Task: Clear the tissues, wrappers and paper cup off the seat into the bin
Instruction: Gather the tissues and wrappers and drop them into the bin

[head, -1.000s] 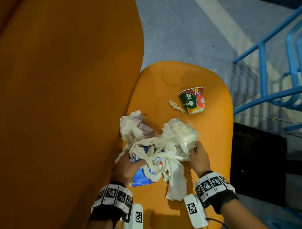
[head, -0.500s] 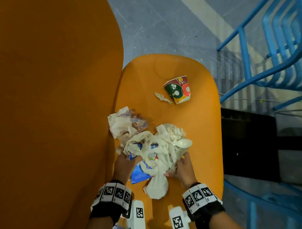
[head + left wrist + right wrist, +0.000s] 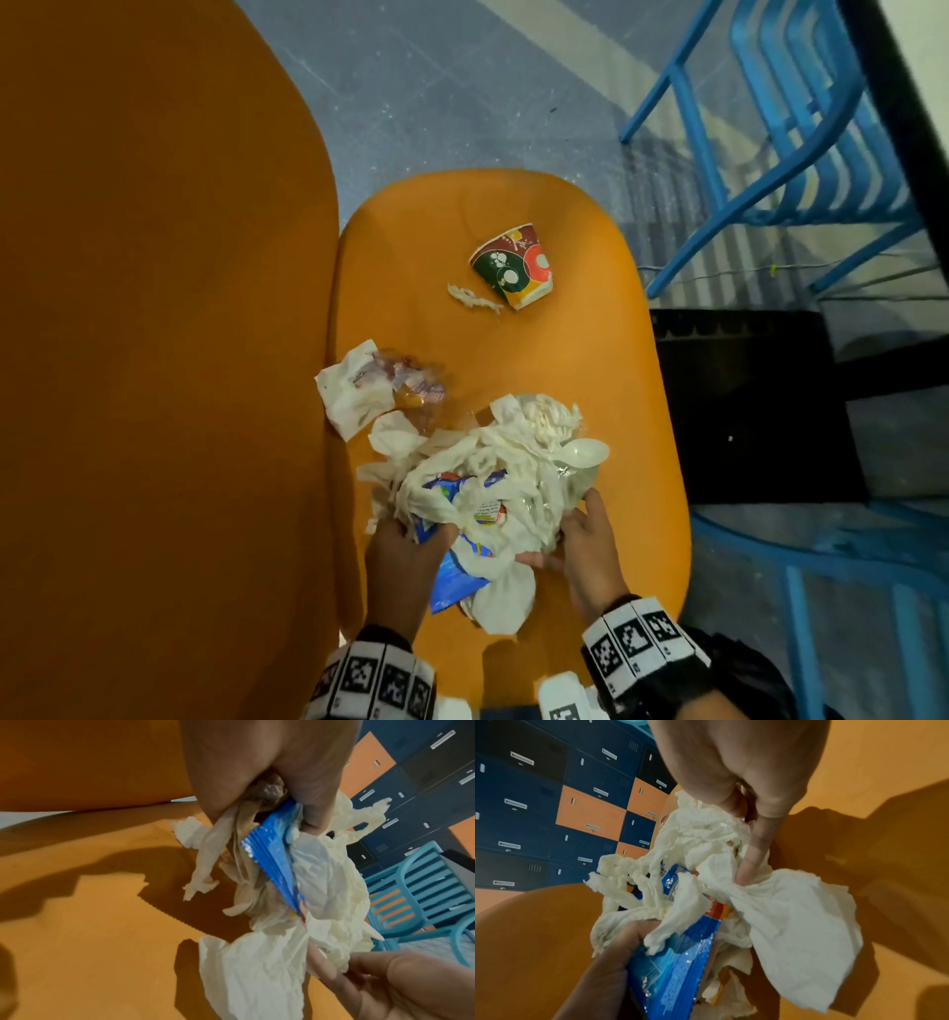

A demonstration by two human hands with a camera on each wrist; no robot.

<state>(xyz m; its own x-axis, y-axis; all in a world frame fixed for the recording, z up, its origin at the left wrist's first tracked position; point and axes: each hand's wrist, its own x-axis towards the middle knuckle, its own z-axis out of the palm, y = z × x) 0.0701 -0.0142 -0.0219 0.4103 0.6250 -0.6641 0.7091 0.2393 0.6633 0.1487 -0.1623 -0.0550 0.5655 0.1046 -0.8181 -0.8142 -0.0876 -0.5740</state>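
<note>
A heap of crumpled white tissues point(image 3: 493, 462) with a blue wrapper point(image 3: 454, 575) in it sits on the near part of the orange seat point(image 3: 590, 349). My left hand point(image 3: 405, 550) grips the heap's left side, fingers curled round tissue and the blue wrapper point(image 3: 272, 858). My right hand point(image 3: 585, 539) holds the heap's right side, fingers curled into the tissues point(image 3: 770, 898). A white plastic spoon point(image 3: 583, 452) pokes out at the right. A separate tissue with a clear wrapper point(image 3: 369, 390) lies to the left. The paper cup point(image 3: 513, 264) lies on its side further away, a tissue scrap point(image 3: 472, 298) beside it.
The orange seat back point(image 3: 154, 334) rises at the left. A black bin point(image 3: 755, 411) stands on the floor right of the seat. Blue metal chairs point(image 3: 801, 128) stand beyond it. Lockers point(image 3: 552, 801) show in the wrist views.
Both hands have drawn the heap together and a little toward me, with my right hand moving in under its right side. The separate tissue at the left is now apart from the heap.
</note>
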